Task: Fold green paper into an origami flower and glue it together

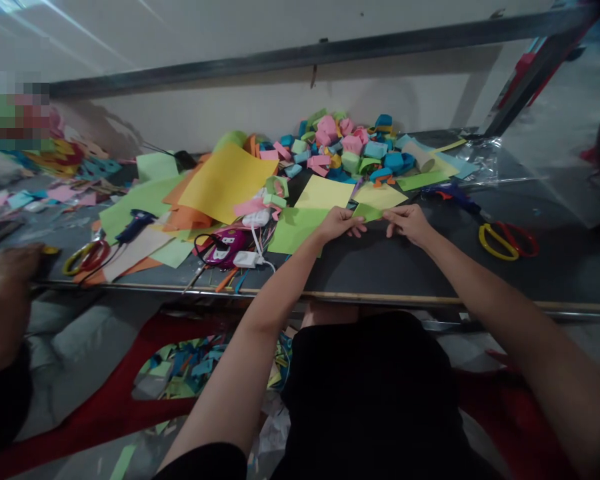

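Note:
Between my two hands is a small piece of light green paper (369, 213). My left hand (341, 224) pinches its left end, and the fingertips of my right hand (409, 223) close on its right end. Just beyond lie a pale yellow sheet (325, 192) and another pale yellow piece (387, 194). A larger light green sheet (294, 230) rests on the table beside my left wrist. To the right of my right hand are scissors with red and yellow handles (500, 241) and a blue glue gun (450, 195).
Small folded foam or paper pieces (351, 143) are heaped at the back. A purple power strip (225, 247), a yellow sheet (225, 180), a second glue gun (136, 225) and more scissors (86, 257) lie leftward. A co-worker's hand (17, 263) rests at far left.

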A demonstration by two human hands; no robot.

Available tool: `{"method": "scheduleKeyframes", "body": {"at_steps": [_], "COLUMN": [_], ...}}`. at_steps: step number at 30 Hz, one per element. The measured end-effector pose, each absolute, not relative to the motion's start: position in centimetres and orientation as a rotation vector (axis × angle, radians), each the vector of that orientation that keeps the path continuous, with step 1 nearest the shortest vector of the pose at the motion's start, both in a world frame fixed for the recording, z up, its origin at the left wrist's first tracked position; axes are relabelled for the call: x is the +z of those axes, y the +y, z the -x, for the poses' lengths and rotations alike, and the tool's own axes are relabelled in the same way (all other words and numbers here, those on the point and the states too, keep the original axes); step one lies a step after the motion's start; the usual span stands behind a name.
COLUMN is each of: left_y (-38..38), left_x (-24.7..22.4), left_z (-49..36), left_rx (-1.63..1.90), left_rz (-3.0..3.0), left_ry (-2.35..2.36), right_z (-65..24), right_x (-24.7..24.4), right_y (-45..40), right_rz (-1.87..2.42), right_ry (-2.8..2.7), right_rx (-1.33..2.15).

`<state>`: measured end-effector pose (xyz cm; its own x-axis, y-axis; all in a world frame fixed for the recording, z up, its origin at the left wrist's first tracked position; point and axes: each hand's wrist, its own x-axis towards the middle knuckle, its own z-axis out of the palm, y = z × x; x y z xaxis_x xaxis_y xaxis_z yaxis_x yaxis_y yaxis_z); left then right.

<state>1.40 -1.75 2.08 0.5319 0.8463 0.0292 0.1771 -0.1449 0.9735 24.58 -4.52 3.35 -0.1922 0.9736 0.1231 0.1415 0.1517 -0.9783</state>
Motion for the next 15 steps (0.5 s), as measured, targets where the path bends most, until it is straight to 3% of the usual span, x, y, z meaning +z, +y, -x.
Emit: {"method": "scheduleKeyframes", "body": {"at_steps": [9,15], "left_y": [-1.0,-1.2], "left_x": [0.4,0.8], "left_z": [-1.9,-1.6], "left_rx": [1.197,1.156], "left_rz": [-1.701,-2.025], "left_ry": [0.929,0.907], "right_z": [-23.9,-23.9], "right_x": [3.1,2.8], "right_y": [-4.7,-4.7], "right_rz": [1.208,1.183], "right_ry": [-1.398,-1.424], "right_rx": [1.023,0.991]}}
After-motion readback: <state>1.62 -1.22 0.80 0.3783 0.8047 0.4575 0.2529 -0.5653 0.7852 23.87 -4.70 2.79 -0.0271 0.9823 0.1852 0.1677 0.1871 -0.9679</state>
